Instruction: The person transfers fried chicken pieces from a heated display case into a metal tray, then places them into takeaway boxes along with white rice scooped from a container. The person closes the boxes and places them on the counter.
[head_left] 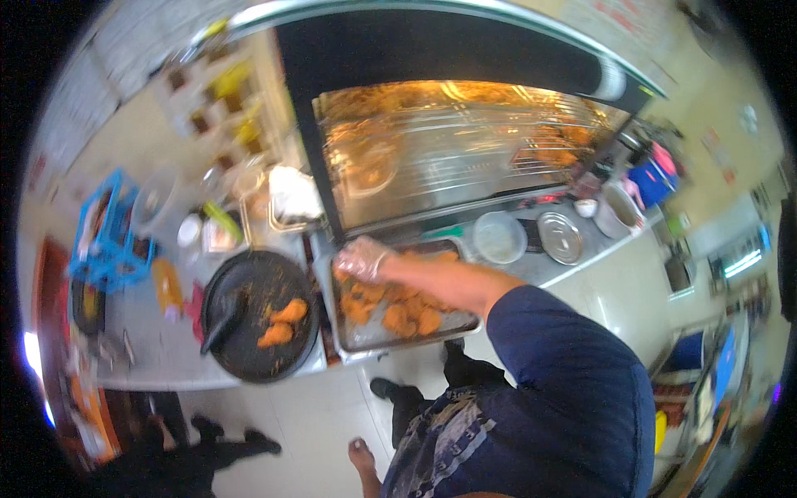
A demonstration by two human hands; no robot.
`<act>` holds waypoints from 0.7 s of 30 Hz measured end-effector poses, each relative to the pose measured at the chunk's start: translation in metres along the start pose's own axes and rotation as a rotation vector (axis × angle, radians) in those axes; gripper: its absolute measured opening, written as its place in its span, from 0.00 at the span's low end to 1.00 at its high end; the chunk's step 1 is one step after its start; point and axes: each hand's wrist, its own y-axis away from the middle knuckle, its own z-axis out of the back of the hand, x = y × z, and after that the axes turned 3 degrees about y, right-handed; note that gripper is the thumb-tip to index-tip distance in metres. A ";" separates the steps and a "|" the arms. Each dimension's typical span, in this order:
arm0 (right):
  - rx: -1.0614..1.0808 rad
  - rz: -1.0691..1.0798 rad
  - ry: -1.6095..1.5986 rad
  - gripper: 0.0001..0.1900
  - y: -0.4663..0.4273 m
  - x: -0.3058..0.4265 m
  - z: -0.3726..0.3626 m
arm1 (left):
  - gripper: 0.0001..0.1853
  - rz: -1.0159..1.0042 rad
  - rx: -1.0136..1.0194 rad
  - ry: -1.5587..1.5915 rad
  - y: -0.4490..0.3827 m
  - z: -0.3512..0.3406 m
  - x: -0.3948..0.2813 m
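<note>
My right hand, in a clear plastic glove, is over the far left corner of a metal tray. Its fingers are curled down beside breaded fried pieces, apparently chicken; blur hides whether they grip one. Several more fried chicken pieces lie in the tray, partly covered by my forearm. Down at my side hangs my bare left hand, away from the counter, its fingers too unclear to read. Left of the tray sits a round black pan with a few fried pieces, crumbs and a black-handled utensil.
Behind the tray stands a lit glass display warmer with food and wire racks. A plastic tub, a steel lid and a white bucket line the right counter. A blue crate is far left. Another person's legs show lower left.
</note>
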 end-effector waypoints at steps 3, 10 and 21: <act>-0.461 -0.484 -0.343 0.19 0.042 0.016 0.012 | 0.08 0.131 0.113 0.037 0.002 -0.003 -0.007; -0.776 -0.418 -2.661 0.25 0.256 -0.053 0.071 | 0.07 0.078 0.063 -0.004 -0.041 -0.043 -0.072; -0.804 -1.088 -0.882 0.28 0.353 -0.324 0.140 | 0.11 -0.155 0.069 -0.124 0.000 -0.156 -0.137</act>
